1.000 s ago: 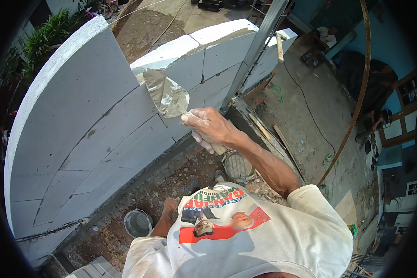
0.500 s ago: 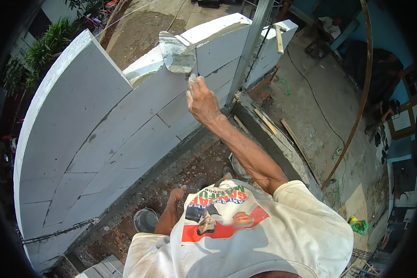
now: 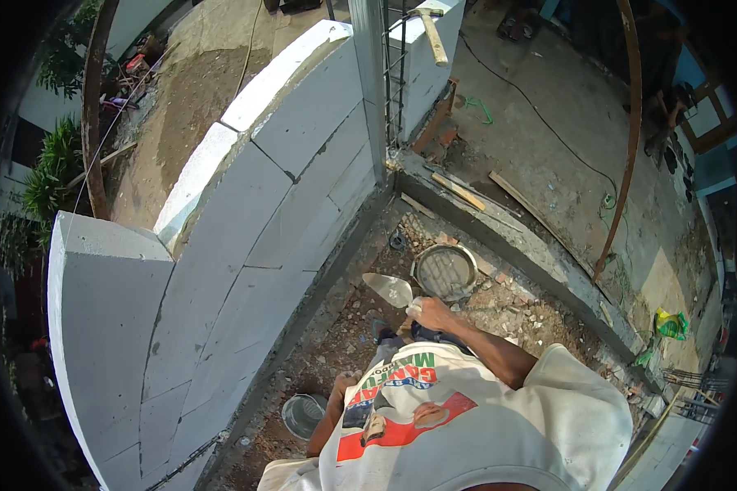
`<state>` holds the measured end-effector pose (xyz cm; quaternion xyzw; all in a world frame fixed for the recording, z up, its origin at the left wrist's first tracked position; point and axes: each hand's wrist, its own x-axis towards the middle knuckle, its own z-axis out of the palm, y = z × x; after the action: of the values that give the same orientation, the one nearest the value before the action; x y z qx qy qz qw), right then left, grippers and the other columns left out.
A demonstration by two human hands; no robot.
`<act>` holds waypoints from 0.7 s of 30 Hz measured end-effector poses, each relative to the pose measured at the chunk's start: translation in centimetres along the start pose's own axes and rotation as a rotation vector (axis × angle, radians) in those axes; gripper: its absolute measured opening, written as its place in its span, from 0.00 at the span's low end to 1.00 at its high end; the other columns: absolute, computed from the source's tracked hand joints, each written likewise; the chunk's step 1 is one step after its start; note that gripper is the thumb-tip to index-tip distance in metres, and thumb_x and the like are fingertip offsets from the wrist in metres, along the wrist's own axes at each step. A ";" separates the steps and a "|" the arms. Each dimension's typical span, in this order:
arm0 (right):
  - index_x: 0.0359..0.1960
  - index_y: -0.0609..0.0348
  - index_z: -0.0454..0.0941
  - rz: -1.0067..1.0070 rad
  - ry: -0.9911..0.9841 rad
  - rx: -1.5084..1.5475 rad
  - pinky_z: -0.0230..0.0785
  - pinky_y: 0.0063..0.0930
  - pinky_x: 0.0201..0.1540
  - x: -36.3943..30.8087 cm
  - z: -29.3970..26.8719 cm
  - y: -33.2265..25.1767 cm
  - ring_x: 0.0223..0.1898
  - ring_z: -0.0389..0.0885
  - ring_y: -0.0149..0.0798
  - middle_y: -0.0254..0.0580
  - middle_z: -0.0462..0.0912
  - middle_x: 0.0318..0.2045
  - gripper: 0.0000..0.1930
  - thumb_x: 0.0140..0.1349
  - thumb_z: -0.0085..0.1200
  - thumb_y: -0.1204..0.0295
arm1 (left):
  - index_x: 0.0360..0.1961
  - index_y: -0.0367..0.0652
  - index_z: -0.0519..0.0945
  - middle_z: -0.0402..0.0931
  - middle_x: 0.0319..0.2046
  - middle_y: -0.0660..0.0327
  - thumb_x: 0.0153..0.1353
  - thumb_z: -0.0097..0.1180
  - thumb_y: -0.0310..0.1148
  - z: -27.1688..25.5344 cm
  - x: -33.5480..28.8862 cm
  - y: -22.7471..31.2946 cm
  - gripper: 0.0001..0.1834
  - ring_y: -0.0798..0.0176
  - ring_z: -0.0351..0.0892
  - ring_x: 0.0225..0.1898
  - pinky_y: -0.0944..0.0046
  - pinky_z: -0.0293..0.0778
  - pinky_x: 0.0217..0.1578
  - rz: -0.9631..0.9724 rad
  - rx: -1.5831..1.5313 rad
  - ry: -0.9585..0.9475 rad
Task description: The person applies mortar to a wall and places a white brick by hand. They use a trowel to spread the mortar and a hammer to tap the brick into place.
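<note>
My right hand (image 3: 431, 313) is shut on the handle of a steel trowel (image 3: 388, 288), whose blade points left, low over the rubble ground. The blade sits just left of a round grey mortar pan (image 3: 444, 271). The white block wall (image 3: 246, 245) curves along my left, with wet mortar on its stepped top (image 3: 190, 190). My left hand (image 3: 346, 381) shows below the shirt's edge, near a small grey bucket (image 3: 302, 414); its fingers are hard to make out.
A hammer (image 3: 430, 33) lies on top of the wall's far end beside a rebar column (image 3: 395, 82). A concrete curb (image 3: 516, 237) with wood strips runs to the right. A green bag (image 3: 670, 324) lies at the far right.
My right hand has come down with the trowel from the top of the wall to ground level beside the mortar pan. The view has swung toward the wall's far end.
</note>
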<state>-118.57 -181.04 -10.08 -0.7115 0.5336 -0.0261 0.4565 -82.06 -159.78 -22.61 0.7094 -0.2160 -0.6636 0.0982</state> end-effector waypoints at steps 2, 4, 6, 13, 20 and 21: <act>0.42 0.61 0.88 0.229 0.120 0.050 0.80 0.56 0.49 0.1 6.7 10.5 0.44 0.89 0.63 0.63 0.89 0.40 0.16 0.66 0.59 0.60 | 0.46 0.37 0.86 0.87 0.47 0.50 0.75 0.56 0.55 0.9 -1.7 2.7 0.27 0.56 0.82 0.50 0.53 0.77 0.51 0.021 0.294 -0.129; 0.47 0.59 0.88 0.336 -0.057 0.110 0.79 0.49 0.53 -0.8 6.7 15.7 0.46 0.89 0.57 0.58 0.90 0.41 0.18 0.69 0.57 0.57 | 0.56 0.34 0.85 0.82 0.56 0.38 0.72 0.51 0.68 1.7 -1.2 1.7 0.41 0.44 0.79 0.62 0.48 0.72 0.63 -0.193 0.391 -0.234; 0.42 0.58 0.90 0.328 0.002 -0.117 0.80 0.46 0.54 -1.0 10.7 23.5 0.43 0.90 0.53 0.54 0.91 0.39 0.15 0.67 0.55 0.62 | 0.61 0.31 0.84 0.80 0.61 0.32 0.70 0.48 0.75 3.1 -2.3 2.3 0.50 0.38 0.77 0.69 0.45 0.70 0.69 -0.323 0.518 -0.358; 0.36 0.54 0.87 0.448 0.029 -0.342 0.82 0.49 0.50 5.0 17.7 40.8 0.45 0.90 0.50 0.50 0.89 0.38 0.12 0.67 0.52 0.65 | 0.59 0.28 0.84 0.80 0.60 0.30 0.65 0.50 0.80 9.8 2.6 1.3 0.56 0.37 0.76 0.70 0.45 0.69 0.70 -0.434 1.046 -0.665; 0.48 0.66 0.85 1.097 0.225 0.050 0.77 0.54 0.65 15.6 15.6 43.4 0.55 0.90 0.60 0.63 0.87 0.55 0.18 0.75 0.45 0.66 | 0.68 0.18 0.71 0.72 0.67 0.27 0.50 0.60 0.85 12.4 4.2 -3.0 0.72 0.38 0.69 0.75 0.47 0.67 0.73 -0.597 1.010 -0.681; 0.50 0.64 0.85 1.178 0.193 0.084 0.77 0.54 0.65 16.0 16.4 44.5 0.56 0.89 0.58 0.58 0.88 0.55 0.18 0.76 0.44 0.66 | 0.71 0.17 0.66 0.68 0.71 0.27 0.48 0.63 0.85 12.1 4.1 -3.6 0.75 0.38 0.67 0.76 0.48 0.67 0.73 -0.595 0.978 -0.611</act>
<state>-135.86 -183.97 -56.94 -0.2714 0.8758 0.1459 0.3714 -93.24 -156.58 -29.05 0.4811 -0.3056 -0.6594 -0.4903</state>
